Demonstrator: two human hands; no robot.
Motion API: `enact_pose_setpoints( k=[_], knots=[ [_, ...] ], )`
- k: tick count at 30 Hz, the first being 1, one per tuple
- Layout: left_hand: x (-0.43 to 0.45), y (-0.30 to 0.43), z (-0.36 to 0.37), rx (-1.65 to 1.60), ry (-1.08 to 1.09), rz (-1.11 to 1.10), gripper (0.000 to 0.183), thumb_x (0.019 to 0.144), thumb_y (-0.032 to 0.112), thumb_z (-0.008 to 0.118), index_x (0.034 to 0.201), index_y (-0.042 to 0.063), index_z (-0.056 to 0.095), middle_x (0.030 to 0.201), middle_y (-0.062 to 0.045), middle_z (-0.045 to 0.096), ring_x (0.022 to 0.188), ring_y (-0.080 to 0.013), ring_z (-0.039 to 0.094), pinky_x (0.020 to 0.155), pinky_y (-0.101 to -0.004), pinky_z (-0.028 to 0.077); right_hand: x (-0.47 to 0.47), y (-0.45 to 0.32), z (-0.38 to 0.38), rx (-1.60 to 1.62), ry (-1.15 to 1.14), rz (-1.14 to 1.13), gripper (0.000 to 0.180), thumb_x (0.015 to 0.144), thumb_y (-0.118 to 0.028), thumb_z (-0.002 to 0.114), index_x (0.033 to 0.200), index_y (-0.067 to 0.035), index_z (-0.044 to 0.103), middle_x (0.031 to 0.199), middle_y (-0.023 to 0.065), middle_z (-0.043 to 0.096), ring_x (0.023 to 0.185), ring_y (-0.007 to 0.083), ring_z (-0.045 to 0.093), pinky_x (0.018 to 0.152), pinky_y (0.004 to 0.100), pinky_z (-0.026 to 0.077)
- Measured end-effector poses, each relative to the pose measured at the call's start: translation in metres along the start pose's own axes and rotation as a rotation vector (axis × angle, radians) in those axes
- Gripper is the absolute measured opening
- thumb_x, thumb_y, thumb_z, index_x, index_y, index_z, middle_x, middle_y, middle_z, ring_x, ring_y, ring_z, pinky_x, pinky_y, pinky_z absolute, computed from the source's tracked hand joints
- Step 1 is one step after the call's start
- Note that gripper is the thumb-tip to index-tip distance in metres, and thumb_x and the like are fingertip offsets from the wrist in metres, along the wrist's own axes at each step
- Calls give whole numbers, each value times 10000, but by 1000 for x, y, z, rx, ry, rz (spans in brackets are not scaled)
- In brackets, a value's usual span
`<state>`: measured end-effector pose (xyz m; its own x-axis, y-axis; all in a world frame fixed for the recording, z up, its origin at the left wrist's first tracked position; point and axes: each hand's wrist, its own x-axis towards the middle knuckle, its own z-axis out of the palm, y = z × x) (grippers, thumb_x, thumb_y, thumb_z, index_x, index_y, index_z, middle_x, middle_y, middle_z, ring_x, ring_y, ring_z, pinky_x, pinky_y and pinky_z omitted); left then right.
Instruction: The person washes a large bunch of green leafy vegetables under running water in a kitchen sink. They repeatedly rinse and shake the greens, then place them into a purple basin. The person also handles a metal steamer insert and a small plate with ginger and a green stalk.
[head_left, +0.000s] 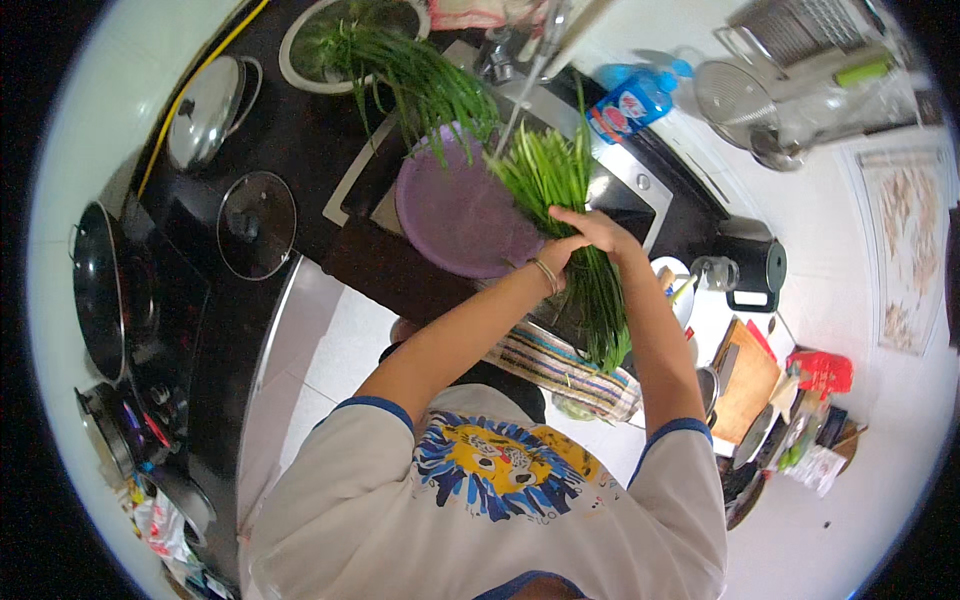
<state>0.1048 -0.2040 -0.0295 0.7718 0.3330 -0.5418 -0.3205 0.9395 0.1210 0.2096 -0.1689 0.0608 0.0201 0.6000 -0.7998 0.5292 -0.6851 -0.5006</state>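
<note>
A large bunch of long green leafy stalks, perhaps garlic chives, is gripped by both hands. My left hand, with a bangle at its wrist, holds it around the middle; my right hand grips it just beside. The pale ends fan out under the thin stream from the faucet. To the left, a purple basin of water sits over the sink. More green stalks droop from a white-rimmed bowl towards the basin.
A blue detergent bottle stands behind the sink. At left are a glass lid, a metal lid and a wok. A striped cloth hangs at the front edge. A black kettle and cutting board are at right.
</note>
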Motion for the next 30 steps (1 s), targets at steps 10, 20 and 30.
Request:
enact_pose_setpoints(
  k=[10, 20, 30],
  knots=[
    [-34, 103, -83, 851, 370, -541, 861, 734, 443, 682, 1337, -24, 284, 1409, -246, 199, 1202, -426, 363, 735, -525, 528, 159, 6, 81, -359, -84, 145, 880, 591, -675, 649, 1083, 52, 593, 1114, 242, 569, 1041, 355, 547, 890, 395, 415],
    [67, 172, -189, 1331, 816, -155, 930, 802, 629, 412, 1368, 50, -45, 1425, -204, 99, 1292, -332, 193, 1024, -466, 231, 198, -5, 93, -635, 236, 222, 1034, 549, -668, 680, 1323, -55, 374, 1328, 239, 375, 1214, 400, 383, 989, 431, 356],
    [56, 93, -211, 420, 952, -216, 1012, 681, 728, 506, 1422, 142, 141, 1480, -118, 62, 1329, -395, 107, 981, -622, 198, 207, 20, 85, -868, 727, -441, 1009, 641, -700, 556, 1367, -53, 285, 1420, 241, 186, 1292, 377, 239, 1044, 475, 227]
  ],
)
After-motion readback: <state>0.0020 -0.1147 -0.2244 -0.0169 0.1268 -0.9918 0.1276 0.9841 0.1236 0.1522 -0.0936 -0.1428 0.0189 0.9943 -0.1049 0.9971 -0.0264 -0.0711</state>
